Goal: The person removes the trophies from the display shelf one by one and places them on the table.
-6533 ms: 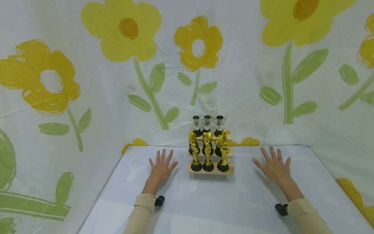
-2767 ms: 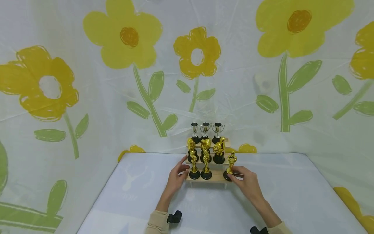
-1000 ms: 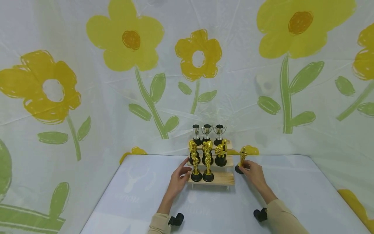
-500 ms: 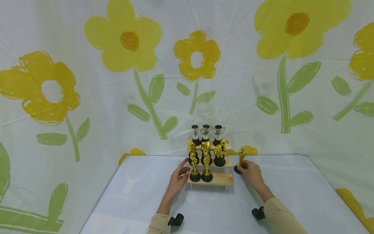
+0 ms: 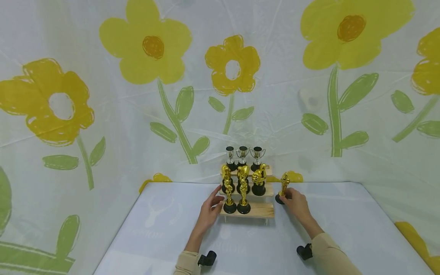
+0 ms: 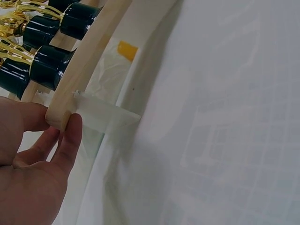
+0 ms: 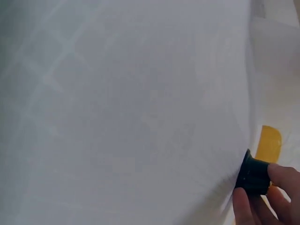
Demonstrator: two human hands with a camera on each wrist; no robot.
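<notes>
Though its base (image 5: 279, 199) is black, the held statuette (image 5: 284, 182) gleams gold

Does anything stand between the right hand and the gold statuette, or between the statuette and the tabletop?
Nothing visible does. The right hand holds the gold statuette directly, and no object shows between its black base and the tabletop; the wooden rack is beside, not between.

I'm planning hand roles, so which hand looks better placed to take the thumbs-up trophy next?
Probably the right hand: it is nearer the thumbs-up trophy, though it must first release the gold statuette. The left hand grips the wooden rack at its left end.
</notes>
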